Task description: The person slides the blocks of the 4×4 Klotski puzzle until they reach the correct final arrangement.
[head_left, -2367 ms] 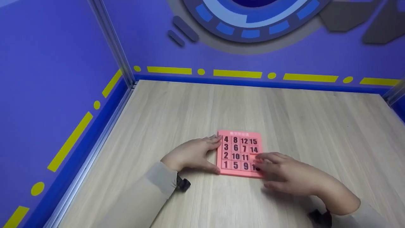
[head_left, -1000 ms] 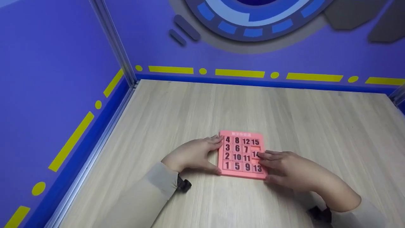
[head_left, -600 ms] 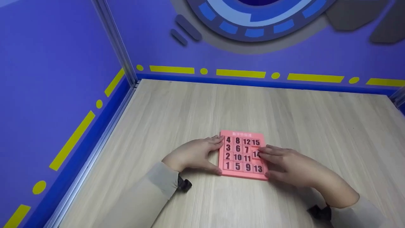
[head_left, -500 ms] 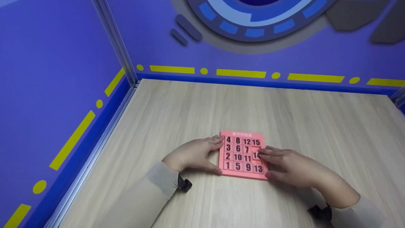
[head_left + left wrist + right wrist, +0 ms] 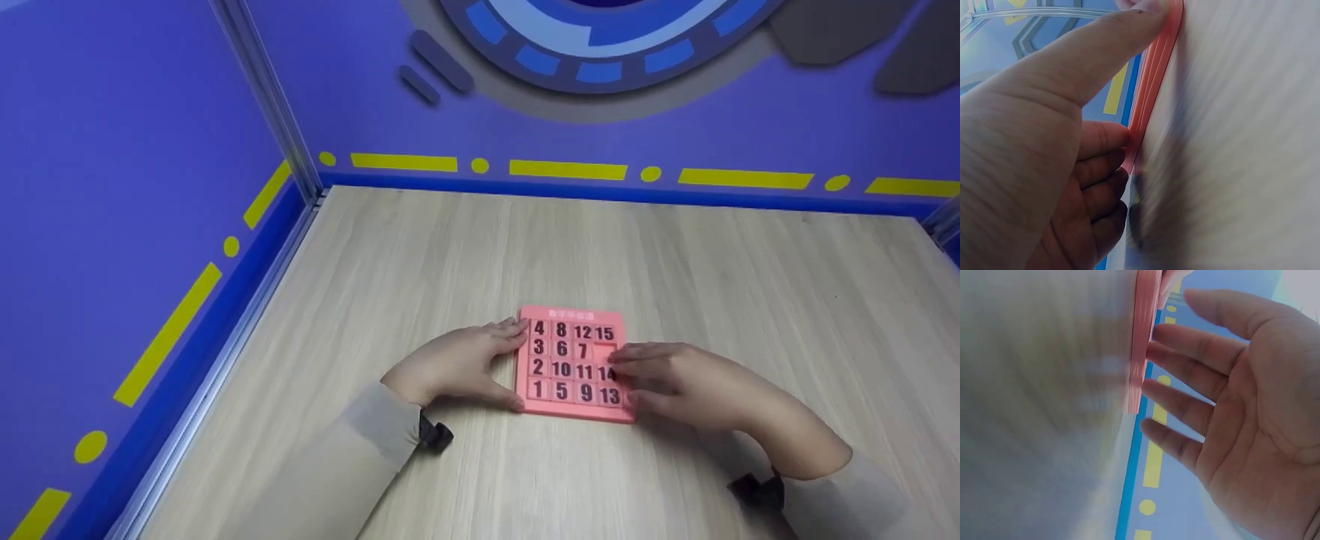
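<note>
A pink sliding number puzzle (image 5: 574,409) lies flat on the table, its numbered tiles in a square grid. One bare slot (image 5: 604,351) shows at the right end of the second row, above tile 14 (image 5: 604,373). My left hand (image 5: 461,364) rests along the puzzle's left edge, thumb near the lower corner and fingertips higher up. In the left wrist view the thumb (image 5: 1100,50) reaches the pink side. My right hand (image 5: 690,382) is at the right edge, fingertips over tile 14's right part. The right wrist view shows those fingers (image 5: 1185,399) nearly straight and spread.
The puzzle is on a light wood-grain table (image 5: 465,255). Behind it stands a blue printed wall (image 5: 360,97) with yellow marks, and another blue panel (image 5: 112,150) rises on the left. A metal post (image 5: 262,97) joins them.
Tile 14 has slid down from the second row into the third beneath my right fingertips, leaving the slot above it bare. My left hand has stayed at the left edge.
</note>
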Demonstrator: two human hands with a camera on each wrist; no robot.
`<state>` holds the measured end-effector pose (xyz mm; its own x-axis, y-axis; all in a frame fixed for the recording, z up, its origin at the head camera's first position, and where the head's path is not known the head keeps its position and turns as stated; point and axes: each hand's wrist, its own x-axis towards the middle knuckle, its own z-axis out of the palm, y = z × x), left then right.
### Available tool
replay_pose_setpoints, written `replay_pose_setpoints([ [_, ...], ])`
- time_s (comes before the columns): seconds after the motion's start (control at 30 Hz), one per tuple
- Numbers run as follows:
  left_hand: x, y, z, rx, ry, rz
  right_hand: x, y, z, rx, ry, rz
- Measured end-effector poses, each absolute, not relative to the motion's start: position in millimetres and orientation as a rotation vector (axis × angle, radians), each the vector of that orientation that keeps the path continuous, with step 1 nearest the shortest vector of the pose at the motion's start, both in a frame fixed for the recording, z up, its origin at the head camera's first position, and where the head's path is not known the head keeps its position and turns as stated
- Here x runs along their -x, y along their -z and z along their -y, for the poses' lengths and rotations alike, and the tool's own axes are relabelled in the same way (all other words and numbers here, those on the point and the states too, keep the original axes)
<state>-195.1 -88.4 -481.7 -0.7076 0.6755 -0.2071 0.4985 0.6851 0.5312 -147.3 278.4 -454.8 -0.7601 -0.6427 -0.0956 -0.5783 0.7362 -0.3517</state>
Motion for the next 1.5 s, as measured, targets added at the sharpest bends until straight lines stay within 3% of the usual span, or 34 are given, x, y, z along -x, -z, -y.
replay_pose_setpoints([
  [0.43,195.1,481.2,89.3,-0.915,-0.617,-2.515,176.1,458.4,-273.8,0.684,0.479,-2.738],
  [1.3,191.9,482.4,89.8,-0.904,-0.629,-2.514,173.2,460.7,-266.6,1.053,0.364,-2.832],
  [1.5,192.2,481.3,87.5,-0.910,-0.623,-2.519,172.1,460.9,-268.4,1.033,0.446,-2.826],
])
